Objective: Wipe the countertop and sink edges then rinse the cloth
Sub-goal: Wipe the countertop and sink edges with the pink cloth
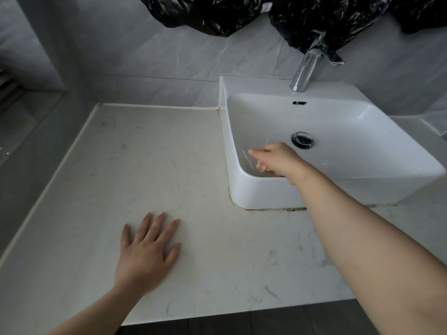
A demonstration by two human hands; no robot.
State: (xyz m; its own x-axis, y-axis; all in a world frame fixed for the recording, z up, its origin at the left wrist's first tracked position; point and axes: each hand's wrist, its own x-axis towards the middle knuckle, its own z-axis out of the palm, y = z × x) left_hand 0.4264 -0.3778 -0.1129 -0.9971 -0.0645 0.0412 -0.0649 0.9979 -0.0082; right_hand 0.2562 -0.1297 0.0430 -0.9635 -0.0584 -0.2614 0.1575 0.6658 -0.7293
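Planted left hand (147,252) flat on countertop (145,153) near front edge, fingers straight and spread, nothing held. Reached right hand (275,160) over front rim of sink (266,194) into basin, down at near-left corner, short of drain (302,140). Could not tell grip there: blurred, one finger stretched toward left wall, others seemingly curled under. Could not make out cloth for sure; saw only a pale smear at those fingertips, white on white, possibly it. Noted faucet (306,71) at back rim, well apart from right hand; could not tell whether running. Noted black plastic bags (217,15) on wall above, and dark grime (290,209) along seam between sink front and countertop.

Judged step as wiping inner sink wall and edge, or gathering cloth for rinse. Saw no puddles or streaks on countertop, so guessed late in task.

To do it well:
- Needed cloth bunched fully under palm, not just at fingertips.
- Needed one sweep round corner curve and up over rim, then along grimy front seam.
- Needed left hand kept braced as placed, for balance during lean.
- For rinse, needed cloth brought back under spout, not left at near corner.
- Needed wringing over drain, to avoid drips on wiped countertop.
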